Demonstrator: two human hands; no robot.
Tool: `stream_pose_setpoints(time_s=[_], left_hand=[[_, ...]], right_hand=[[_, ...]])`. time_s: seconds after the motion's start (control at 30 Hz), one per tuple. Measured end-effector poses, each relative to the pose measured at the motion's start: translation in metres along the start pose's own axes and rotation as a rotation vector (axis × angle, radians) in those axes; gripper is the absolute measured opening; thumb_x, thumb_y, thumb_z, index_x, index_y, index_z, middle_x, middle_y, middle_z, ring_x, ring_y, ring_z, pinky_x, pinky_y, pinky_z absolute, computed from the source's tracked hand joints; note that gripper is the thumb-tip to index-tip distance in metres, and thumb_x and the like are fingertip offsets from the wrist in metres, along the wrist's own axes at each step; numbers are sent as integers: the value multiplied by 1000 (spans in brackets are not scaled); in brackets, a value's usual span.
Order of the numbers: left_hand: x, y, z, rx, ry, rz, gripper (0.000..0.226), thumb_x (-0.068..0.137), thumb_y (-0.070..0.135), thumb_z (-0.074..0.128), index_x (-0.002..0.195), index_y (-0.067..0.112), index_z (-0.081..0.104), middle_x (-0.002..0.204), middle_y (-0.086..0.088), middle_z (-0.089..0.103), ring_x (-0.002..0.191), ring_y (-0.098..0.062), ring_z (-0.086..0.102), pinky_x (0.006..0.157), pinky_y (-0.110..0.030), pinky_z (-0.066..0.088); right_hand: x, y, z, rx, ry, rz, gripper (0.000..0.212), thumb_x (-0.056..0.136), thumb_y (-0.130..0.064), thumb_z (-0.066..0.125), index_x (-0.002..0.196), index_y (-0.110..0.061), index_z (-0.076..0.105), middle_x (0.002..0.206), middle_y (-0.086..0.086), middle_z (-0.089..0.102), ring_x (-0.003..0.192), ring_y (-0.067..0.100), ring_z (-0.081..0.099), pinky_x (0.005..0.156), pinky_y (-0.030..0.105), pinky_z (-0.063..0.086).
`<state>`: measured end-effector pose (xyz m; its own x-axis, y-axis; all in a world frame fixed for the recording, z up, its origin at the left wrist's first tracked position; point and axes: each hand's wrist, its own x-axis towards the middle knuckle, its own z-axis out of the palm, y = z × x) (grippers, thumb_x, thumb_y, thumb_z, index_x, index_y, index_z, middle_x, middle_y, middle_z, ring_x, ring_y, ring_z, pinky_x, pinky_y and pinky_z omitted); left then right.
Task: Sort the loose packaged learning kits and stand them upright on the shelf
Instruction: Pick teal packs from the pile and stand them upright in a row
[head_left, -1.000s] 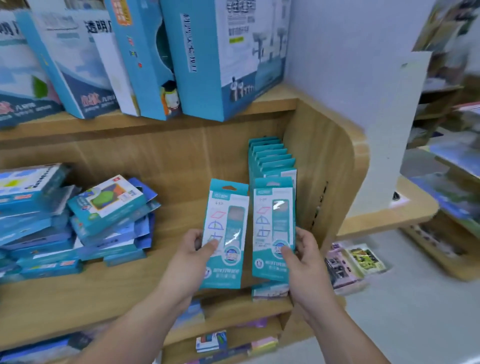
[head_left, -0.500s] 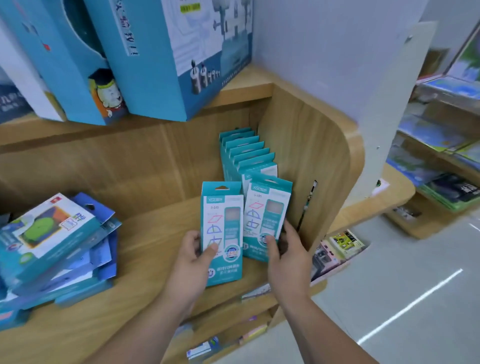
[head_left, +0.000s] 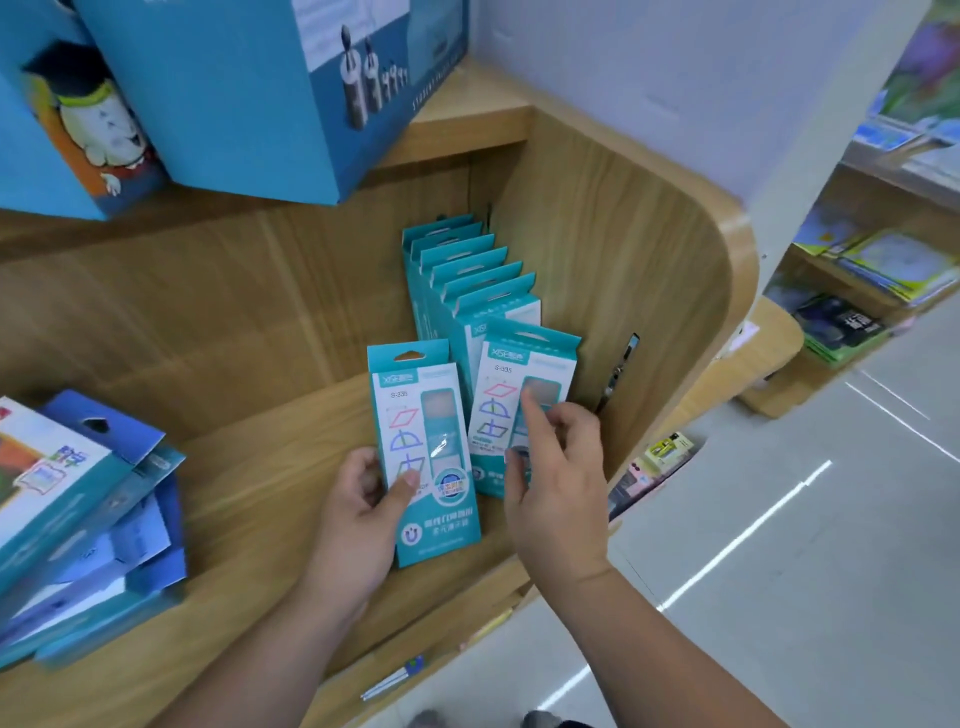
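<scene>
- Loose pile (head_left: 78, 519): flat blue packages were seen heaped on the shelf board (head_left: 249, 493), well to the left of both grips. They were judged not yet sorted.
- Left hand (head_left: 358, 519): it was clamped on the held kit (head_left: 421, 447), with the thumb laid across the front face and the fingers hidden behind. The teal package was kept upright, apart from the row.
- Row of upright kits (head_left: 467, 270): matching teal packages were stood face-forward beyond the two hands, reaching back towards the corner.
- Leaning kit (head_left: 519, 395): it was set at the front of that row, tilted, just right of the held kit.
- Right hand (head_left: 556, 483): the index finger was laid on the leaning kit's face and the other fingers were bent near its right edge. Whether the package was clasped or merely pressed could not be told.
- Side panel (head_left: 623, 270): the wooden wall stood just right of the right hand.
- Step in hand, as judged: the leaning kit was being seated against the row.
- Next move, as judged: the leaning kit would need to be squared upright. The held kit would then be brought rightwards and stood in front of it.
</scene>
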<state>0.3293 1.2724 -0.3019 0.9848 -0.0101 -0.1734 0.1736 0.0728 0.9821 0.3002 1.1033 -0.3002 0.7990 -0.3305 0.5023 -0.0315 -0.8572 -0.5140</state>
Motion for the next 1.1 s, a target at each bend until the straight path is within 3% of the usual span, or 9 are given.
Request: stream_pose_setpoints(time_s=[0.1,0.33,0.53,0.67,0.83,0.9,0.97,1.03,1.1], left_hand=[[0,0,-1,-18,2,-13,12,94,1,60,104,5,56,98,-2,77,86,-15,74,66,-24,60],[-14,2,4,-45,94,23,16,91,-6,60,103,4,57,100,-7,77,93,-23,73,80,-35,61],[-32,8,18,-87,167,104,18,90,-8,58,101,6,57,98,-6,77,90,-18,73,71,-28,60],[-41,16,43,-94,163,156,18,91,-8,58,104,5,55,98,-5,77,88,-14,73,69,-25,59],[-32,15,79,-80,167,193,22,90,-7,62,103,11,57,99,-10,75,89,-19,71,78,-33,60],[-28,13,90,-12,202,219,24,89,-6,65,100,15,60,94,-3,75,85,-14,69,76,-27,58],[-25,10,97,71,237,214,22,89,0,67,97,20,64,89,4,74,81,-12,68,71,-24,57],[-20,5,99,152,273,196,9,90,18,70,97,24,69,90,3,75,84,-19,70,75,-34,59],[-16,4,97,282,291,217,20,85,45,65,101,36,71,94,0,73,88,-23,71,81,-46,58]], right_hand=[[2,2,0,15,-107,-7,64,91,-22,68,149,-18,41,135,6,42,118,19,52,91,36,58],[6,21,1,82,-273,-67,64,92,-23,64,151,-23,38,159,3,26,146,23,30,112,46,43],[12,33,-12,289,-342,-109,54,96,-32,50,149,-26,41,158,-1,27,147,18,29,113,44,42],[18,38,-29,452,-422,-73,51,98,-38,42,148,-24,44,151,-7,37,141,9,36,114,39,40],[22,44,-48,480,-504,-135,52,100,-30,42,152,-24,38,152,-11,37,139,3,35,116,30,36],[23,48,-50,430,-520,-149,55,99,-29,42,152,-18,38,155,-6,34,141,6,34,118,28,33],[23,51,-53,396,-543,-152,54,100,-24,46,153,-15,36,159,-3,29,144,9,30,119,20,25],[22,52,-54,386,-575,-163,56,101,-21,48,155,-14,33,164,-1,21,149,11,24,121,23,24],[22,53,-54,394,-587,-177,58,100,-22,47,156,-16,30,166,-3,14,151,9,17,122,28,26]])
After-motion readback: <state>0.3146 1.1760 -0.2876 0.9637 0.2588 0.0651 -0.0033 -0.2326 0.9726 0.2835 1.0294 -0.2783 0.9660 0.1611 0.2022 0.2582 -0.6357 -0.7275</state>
